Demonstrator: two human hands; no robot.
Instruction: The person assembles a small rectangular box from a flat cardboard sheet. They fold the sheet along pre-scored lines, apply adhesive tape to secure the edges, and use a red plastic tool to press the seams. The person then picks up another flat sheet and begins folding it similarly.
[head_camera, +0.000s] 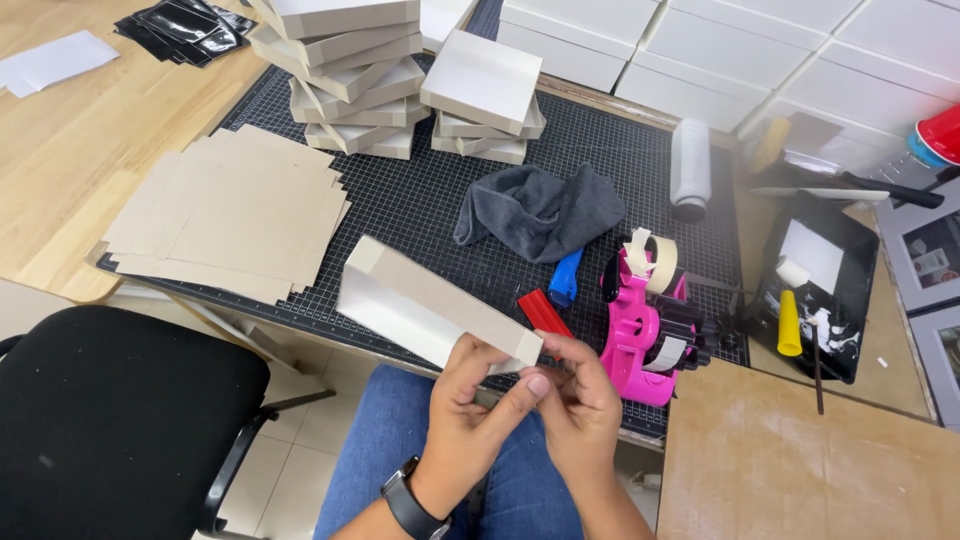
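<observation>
I see both hands raised above the lap at the cutting mat's (420, 200) near edge. Left hand (470, 405) grips the near corner of a shallow cardboard box (430, 300), thumb across it. Right hand (580, 405) pinches that same corner, fingers closed. Pink tape dispenser (645, 320) sits just right; grey cloth (540, 210) lies behind.

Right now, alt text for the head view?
Two hands, left hand and right hand, hold one end of a shallow grey cardboard box above a black cutting mat. On the mat lie flat card sheets, stacked boxes, a grey cloth and a pink tape dispenser.
</observation>
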